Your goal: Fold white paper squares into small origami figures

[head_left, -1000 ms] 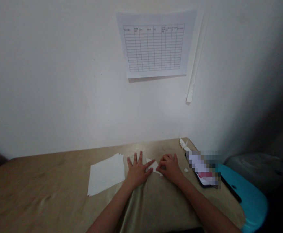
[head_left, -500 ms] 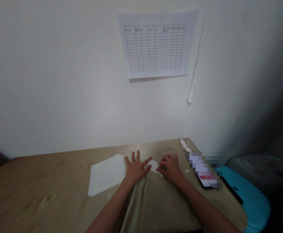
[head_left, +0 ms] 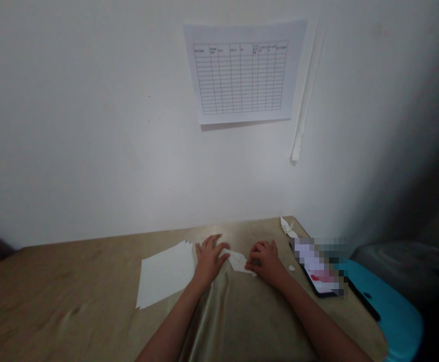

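A small folded piece of white paper [head_left: 237,262] lies between my two hands, just above the cloth-covered table. My left hand [head_left: 208,259] has its fingers curled, with thumb and index finger around the paper's left tip. At its right end, my right hand [head_left: 267,260] pinches the paper between thumb and fingertips, the other fingers bent. A stack of white paper sheets [head_left: 165,275] lies to the left of my left hand. Near my right hand sits a tiny scrap of paper [head_left: 291,268].
At the right edge lies a phone [head_left: 317,271], its screen partly blurred. A folded paper shape [head_left: 287,228] rests behind it. Beside the table stands a turquoise stool [head_left: 396,306] with a black pen-like strip [head_left: 366,301] near it. A printed table sheet [head_left: 244,75] hangs on the wall.
My left hand's spread fingers have drawn in and closed on the paper's left tip, and more of the paper shows. My right hand keeps its pinch, nearly still.
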Motion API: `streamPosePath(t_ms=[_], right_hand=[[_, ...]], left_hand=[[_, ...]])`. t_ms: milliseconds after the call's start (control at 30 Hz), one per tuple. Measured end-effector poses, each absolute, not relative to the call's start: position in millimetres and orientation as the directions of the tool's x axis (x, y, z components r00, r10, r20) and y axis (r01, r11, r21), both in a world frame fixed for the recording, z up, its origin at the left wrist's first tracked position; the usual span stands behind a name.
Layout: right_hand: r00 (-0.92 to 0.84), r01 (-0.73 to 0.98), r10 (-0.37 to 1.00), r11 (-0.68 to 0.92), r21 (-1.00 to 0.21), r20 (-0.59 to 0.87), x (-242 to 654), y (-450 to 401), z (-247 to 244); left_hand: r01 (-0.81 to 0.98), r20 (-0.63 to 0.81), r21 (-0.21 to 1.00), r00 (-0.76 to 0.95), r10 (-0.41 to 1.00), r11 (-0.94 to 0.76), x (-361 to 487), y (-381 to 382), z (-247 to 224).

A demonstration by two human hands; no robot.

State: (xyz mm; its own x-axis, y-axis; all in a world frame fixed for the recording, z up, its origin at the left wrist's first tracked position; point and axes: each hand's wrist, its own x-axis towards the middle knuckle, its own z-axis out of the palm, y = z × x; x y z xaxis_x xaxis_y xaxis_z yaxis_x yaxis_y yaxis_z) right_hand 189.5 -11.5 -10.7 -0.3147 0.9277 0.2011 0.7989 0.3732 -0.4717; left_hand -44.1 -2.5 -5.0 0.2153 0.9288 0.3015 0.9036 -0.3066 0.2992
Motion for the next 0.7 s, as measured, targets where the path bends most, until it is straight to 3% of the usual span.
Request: streamPosePath(t_ms=[200, 700], right_hand=[[-0.367, 0.756, 0.91, 0.413, -0.507, 0.193, 201, -4, -13], [-0.409, 0.74, 0.899, 0.428, -0.519, 0.158, 208, -1, -16]], left_hand=[[0.877, 0.232, 0.361, 0.244, 0.942, -0.316, -50, 1, -4], [0.826, 0.191, 0.304, 0.435, 0.88, -0.475, -63, 4, -1]])
